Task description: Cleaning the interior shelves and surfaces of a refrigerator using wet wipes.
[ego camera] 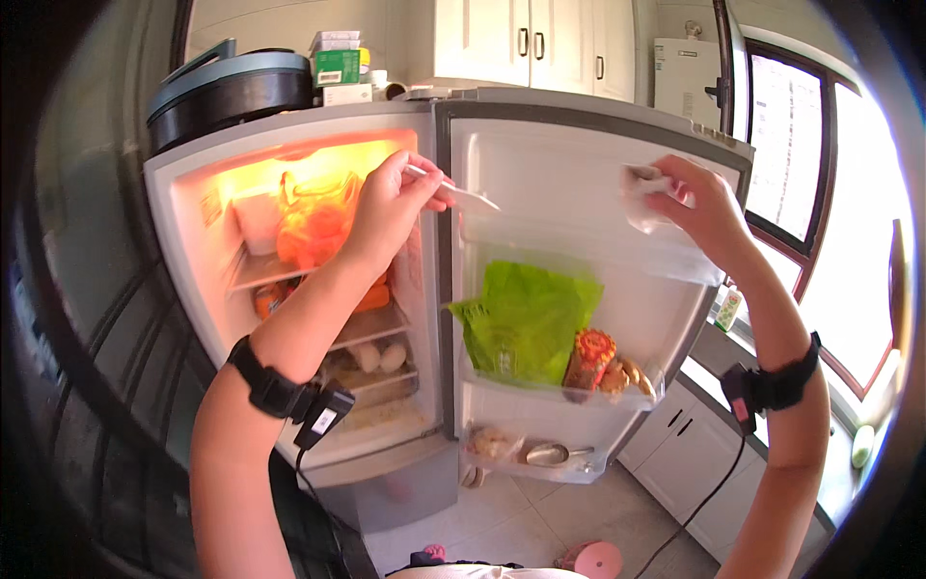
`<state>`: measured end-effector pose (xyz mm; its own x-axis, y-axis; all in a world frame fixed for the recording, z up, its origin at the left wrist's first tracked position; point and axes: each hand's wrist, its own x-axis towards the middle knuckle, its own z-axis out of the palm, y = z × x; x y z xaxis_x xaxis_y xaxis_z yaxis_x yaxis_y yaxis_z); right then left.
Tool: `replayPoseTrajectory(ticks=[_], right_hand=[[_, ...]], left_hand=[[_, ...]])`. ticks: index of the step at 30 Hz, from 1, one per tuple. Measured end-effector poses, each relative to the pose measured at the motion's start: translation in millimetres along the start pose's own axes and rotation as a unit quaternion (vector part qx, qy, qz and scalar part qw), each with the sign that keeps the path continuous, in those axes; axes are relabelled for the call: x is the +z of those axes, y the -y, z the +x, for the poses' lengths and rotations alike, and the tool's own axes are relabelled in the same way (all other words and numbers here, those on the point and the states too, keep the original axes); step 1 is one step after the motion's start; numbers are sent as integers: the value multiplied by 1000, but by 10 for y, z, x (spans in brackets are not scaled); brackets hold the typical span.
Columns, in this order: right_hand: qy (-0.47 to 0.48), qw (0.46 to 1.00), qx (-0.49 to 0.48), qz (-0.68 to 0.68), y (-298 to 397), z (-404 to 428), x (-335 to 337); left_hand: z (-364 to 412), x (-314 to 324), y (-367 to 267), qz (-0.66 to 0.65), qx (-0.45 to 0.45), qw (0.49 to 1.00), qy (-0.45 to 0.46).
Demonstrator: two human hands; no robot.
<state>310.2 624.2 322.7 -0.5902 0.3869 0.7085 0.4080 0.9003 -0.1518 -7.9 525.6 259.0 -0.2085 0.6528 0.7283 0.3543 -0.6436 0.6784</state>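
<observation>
My left hand is raised before the gap between the fridge compartment and its door, closed on a thin white stick-like tool that points right. My right hand pinches a crumpled white cloth or tissue, blurred, in front of the upper part of the open fridge door. Below, the middle door shelf holds a green bag, a jar with a red patterned lid and what looks like ginger. A metal ladle or spoon lies in the lowest door shelf beside a plastic bag.
Inside the lit fridge are an orange-looking bag and eggs. A black and blue appliance and small boxes stand on top. White cabinets and a window are at right; a round pink object is on the floor.
</observation>
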Motion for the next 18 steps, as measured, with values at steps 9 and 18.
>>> replayPoseTrajectory(ticks=[9, 18], right_hand=[[-35, 948, -206, -240, 12, 941, 745], [76, 902, -281, -320, 111, 1227, 1242]], left_hand=[[402, -163, 282, -19, 128, 990, 50], [557, 42, 374, 190, 243, 935, 175]])
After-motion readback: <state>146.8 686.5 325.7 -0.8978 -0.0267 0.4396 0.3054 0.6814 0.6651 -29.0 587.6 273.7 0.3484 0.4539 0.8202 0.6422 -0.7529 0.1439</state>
